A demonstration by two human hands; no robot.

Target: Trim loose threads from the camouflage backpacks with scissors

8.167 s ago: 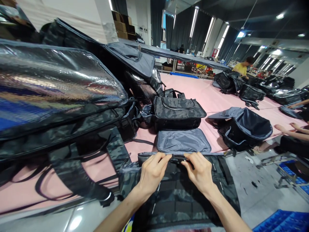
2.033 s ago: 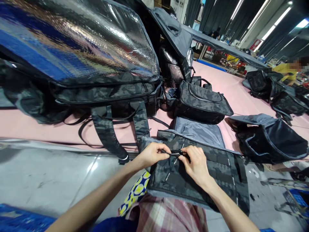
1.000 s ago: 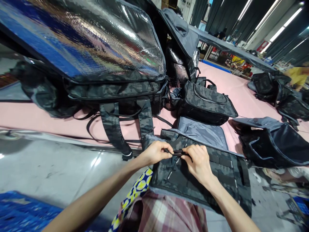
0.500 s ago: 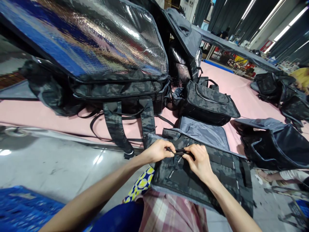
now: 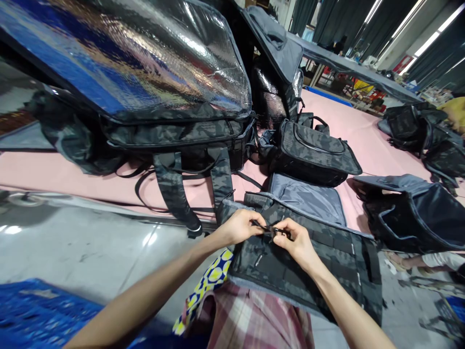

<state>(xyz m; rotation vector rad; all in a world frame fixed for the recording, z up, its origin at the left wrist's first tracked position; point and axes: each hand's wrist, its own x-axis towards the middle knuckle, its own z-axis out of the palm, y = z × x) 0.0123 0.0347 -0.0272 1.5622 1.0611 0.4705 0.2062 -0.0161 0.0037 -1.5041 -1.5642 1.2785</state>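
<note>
A dark camouflage bag point(image 5: 312, 261) lies partly over the table edge and against my body, with grey lining point(image 5: 308, 196) showing behind it. Over its upper left part, my left hand point(image 5: 241, 227) pinches the end of a thin black strap point(image 5: 259, 224). Close beside it, my right hand point(image 5: 296, 240) grips a small black buckle point(image 5: 282, 232) on the same strap between thumb and fingers. Both hands are closed, their fingertips almost meeting. The fingers partly hide the buckle, so its details are unclear.
A large bag with a silver foil lining point(image 5: 174, 53) stands open at the back left, its shoulder straps point(image 5: 169, 194) hanging down. A smaller camouflage bag point(image 5: 316, 150) and an open dark bag point(image 5: 417, 213) sit on the pink table point(image 5: 359, 126). Blue netted material point(image 5: 39, 315) lies lower left.
My right fingers have shifted slightly left and changed their hold on the buckle, drawing closer to my left hand. The left hand has hardly moved.
</note>
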